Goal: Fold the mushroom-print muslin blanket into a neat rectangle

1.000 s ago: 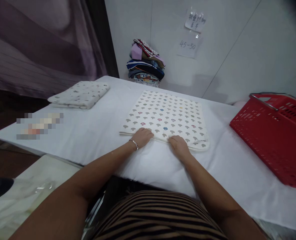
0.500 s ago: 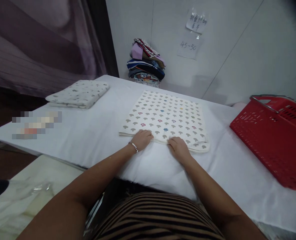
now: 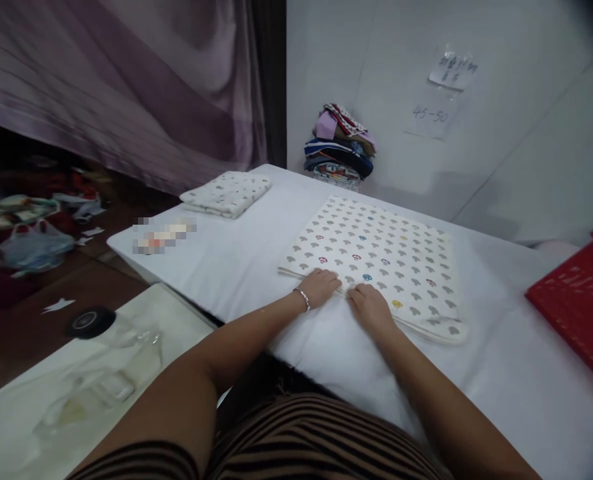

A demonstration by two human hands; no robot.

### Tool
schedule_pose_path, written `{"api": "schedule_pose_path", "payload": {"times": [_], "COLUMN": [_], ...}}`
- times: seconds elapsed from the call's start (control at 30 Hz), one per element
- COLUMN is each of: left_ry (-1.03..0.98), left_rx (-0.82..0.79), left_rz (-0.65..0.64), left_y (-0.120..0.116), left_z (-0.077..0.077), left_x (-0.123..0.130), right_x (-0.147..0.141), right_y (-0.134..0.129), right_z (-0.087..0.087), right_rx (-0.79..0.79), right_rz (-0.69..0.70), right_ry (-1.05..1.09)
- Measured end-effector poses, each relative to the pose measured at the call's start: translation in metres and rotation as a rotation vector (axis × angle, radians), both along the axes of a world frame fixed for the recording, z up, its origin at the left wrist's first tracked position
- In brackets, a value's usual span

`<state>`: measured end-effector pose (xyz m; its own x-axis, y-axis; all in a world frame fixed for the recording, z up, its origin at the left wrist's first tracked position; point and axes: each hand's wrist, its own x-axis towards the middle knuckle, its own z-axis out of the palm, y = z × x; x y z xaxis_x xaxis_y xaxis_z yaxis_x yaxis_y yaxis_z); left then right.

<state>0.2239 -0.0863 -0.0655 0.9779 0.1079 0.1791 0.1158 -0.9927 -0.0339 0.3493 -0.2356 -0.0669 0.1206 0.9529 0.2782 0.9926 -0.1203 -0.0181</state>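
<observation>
A folded cream cloth (image 3: 376, 250) printed with grey and a few coloured mushrooms lies flat in front of me. At its near edge, left of the middle, my left hand (image 3: 321, 287) is closed on the cloth's layers, a bracelet on its wrist. Close beside it, my right hand (image 3: 373, 308) pinches the same edge. Thumbs and undersides of the fingers are mostly hidden. The cloth's right near corner (image 3: 449, 330) lies beyond my right hand, slightly creased.
A white-covered table (image 3: 256, 267) bears another folded printed cloth (image 3: 226, 195) and a blurred-out item (image 3: 163, 237) at left. A red basket (image 3: 581, 300) stands at right. Folded fabrics (image 3: 339, 147) are piled by the wall. A lower surface (image 3: 141, 413) holds clear plastic and a black round object (image 3: 92, 323).
The view has swung left, so everything sits further right. My right hand has slid along the near edge toward my left hand, and the gap between them has narrowed.
</observation>
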Motion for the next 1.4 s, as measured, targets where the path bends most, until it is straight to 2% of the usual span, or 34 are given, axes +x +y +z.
{"api": "schedule_pose_path", "payload": {"times": [0.1, 0.3, 0.43, 0.6, 0.7, 1.0, 1.13, 1.4], "left_ry": [-0.019, -0.051, -0.157, -0.337, -0.404, -0.375, -0.283, -0.210], "left_rx": [0.026, 0.004, -0.101, -0.287, -0.323, -0.210, -0.175, -0.158], "left_rz": [0.022, 0.196, 0.316, 0.353, 0.388, 0.266, 0.187, 0.209], "left_y": [0.006, 0.032, 0.053, 0.079, 0.090, 0.087, 0.082, 0.082], "left_z": [-0.004, 0.001, 0.006, 0.003, 0.000, 0.008, 0.010, 0.009], "left_x": [-0.005, -0.030, -0.059, -0.095, -0.106, -0.102, -0.097, -0.082], "right_x": [0.001, 0.002, 0.002, 0.002, 0.002, 0.002, 0.002, 0.000], "right_y": [-0.003, -0.004, -0.004, -0.006, -0.006, -0.006, -0.007, -0.007], "right_z": [-0.003, -0.003, -0.004, -0.007, -0.008, -0.010, -0.009, -0.006], "right_rx": [0.017, 0.046, 0.069, 0.096, 0.105, 0.121, 0.123, 0.117], "right_rz": [0.012, 0.017, 0.014, 0.018, 0.014, 0.013, 0.011, 0.005], "right_ry": [0.007, 0.047, 0.088, 0.104, 0.109, 0.114, 0.122, 0.127]}}
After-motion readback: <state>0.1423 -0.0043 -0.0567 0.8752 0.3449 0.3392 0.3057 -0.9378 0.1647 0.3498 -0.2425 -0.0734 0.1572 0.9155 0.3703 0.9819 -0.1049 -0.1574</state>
